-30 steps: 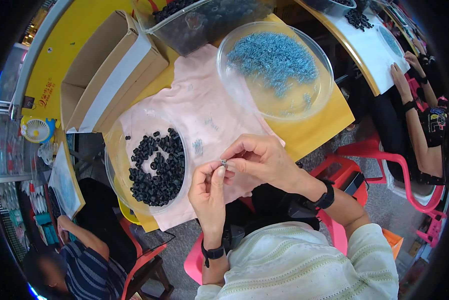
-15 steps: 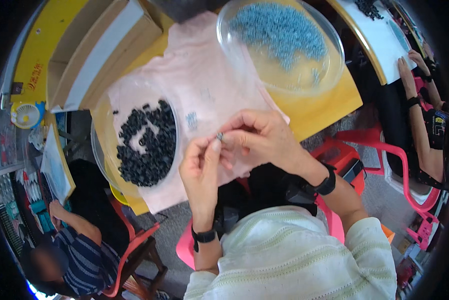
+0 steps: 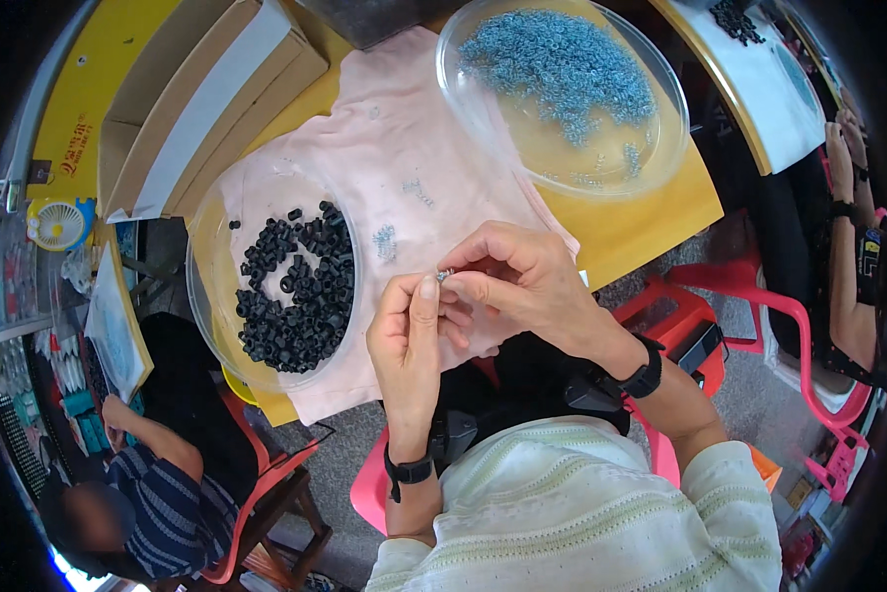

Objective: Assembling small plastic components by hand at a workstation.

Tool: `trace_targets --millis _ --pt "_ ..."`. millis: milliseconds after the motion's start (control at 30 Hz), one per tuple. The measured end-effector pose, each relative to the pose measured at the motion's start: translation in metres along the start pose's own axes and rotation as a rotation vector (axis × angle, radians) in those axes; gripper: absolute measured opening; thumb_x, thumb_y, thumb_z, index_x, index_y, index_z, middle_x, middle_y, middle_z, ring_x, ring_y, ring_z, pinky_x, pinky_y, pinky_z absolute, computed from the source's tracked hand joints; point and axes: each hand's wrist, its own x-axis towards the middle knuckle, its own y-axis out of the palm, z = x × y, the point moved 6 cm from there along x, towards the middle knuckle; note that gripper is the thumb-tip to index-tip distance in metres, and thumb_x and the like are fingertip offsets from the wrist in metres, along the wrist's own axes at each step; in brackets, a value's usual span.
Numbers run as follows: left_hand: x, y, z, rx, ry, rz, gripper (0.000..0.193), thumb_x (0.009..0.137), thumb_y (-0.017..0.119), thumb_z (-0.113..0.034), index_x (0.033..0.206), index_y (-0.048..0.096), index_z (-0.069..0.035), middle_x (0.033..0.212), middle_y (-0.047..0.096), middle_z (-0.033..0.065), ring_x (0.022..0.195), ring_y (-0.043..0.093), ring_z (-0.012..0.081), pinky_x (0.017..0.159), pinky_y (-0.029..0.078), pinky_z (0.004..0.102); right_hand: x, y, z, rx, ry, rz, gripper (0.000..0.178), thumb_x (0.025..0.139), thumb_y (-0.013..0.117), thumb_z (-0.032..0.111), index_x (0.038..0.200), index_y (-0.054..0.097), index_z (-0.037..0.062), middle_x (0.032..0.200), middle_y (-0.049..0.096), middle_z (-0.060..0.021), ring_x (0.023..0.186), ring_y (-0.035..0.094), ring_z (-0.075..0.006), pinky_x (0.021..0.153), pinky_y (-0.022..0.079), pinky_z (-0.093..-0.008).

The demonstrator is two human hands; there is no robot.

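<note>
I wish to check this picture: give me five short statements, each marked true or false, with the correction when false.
1. The left hand and right hand meet at one small shiny piece. True.
2. The black pieces lie in a round clear tray. True.
3. The bluish parts lie left of the black pieces. False: the bluish parts lie right.
4. The cloth is green. False: the cloth is pink.
5. Both hands have a black band at the wrist. True.

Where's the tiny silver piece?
In the head view, the tiny silver piece is pinched between the left hand and right hand, right of the tray of black pieces.
</note>
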Motion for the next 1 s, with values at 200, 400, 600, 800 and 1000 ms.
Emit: trace_targets --millis 200,400,600,800,1000 --pt "-0.002 0.0 0.001 -0.043 0.036 -0.055 0.015 0.101 0.055 -0.015 0.104 0.059 0.0 0.084 0.067 0.0077 0.07 0.063 0.0108 0.056 0.047 0.0209 -0.002 -0.002 0.001 -0.022 -0.079 -0.056 0.014 0.09 0.068 0.01 0.098 0.067 -0.0022 0.085 0.066 -0.006 0.073 0.061 -0.0088 0.065 0.049 -0.0227" --pt "-0.005 -0.001 0.003 -0.066 0.098 -0.098 0.012 0.096 0.062 -0.007 0.106 0.059 0.0 0.087 0.067 0.0078 0.072 0.064 0.0116 0.059 0.049 0.0217 -0.002 -0.004 0.007 -0.078 -0.095 -0.053 0.014 0.092 0.066 0.011 0.096 0.066 -0.0022 0.079 0.066 -0.0067 0.07 0.059 -0.0105 0.063 0.048 -0.0251" --pt "-0.01 0.003 -0.003 -0.044 0.149 -0.203 0.024 0.092 0.066 0.0 0.114 0.058 0.001 0.09 0.068 0.0085 0.076 0.066 0.0124 0.067 0.054 0.024 -0.002 -0.004 0.001 0.011 0.033 -0.012 0.018 0.095 0.064 0.016 0.091 0.066 -0.0015 0.072 0.062 -0.0023 0.066 0.055 -0.0074 0.058 0.044 -0.0242" --pt "-0.009 0.003 -0.005 0.007 0.097 -0.171 0.022 0.095 0.064 -0.006 0.114 0.061 0.004 0.088 0.068 0.0085 0.076 0.065 0.0125 0.064 0.053 0.0232 -0.001 -0.005 0.0 0.072 0.109 0.008 0.023 0.097 0.062 0.02 0.09 0.067 -0.0012 0.071 0.06 -0.0005 0.064 0.052 -0.005 0.055 0.042 -0.0228" --pt "-0.008 0.001 0.0 0.003 0.019 -0.095 0.02 0.096 0.064 -0.009 0.111 0.064 0.004 0.091 0.069 0.0091 0.077 0.066 0.0119 0.063 0.054 0.0236 -0.002 -0.005 -0.001 0.051 0.081 0.011 0.021 0.096 0.063 0.019 0.09 0.067 -0.0012 0.072 0.061 -0.0018 0.064 0.052 -0.0059 0.056 0.042 -0.0231"
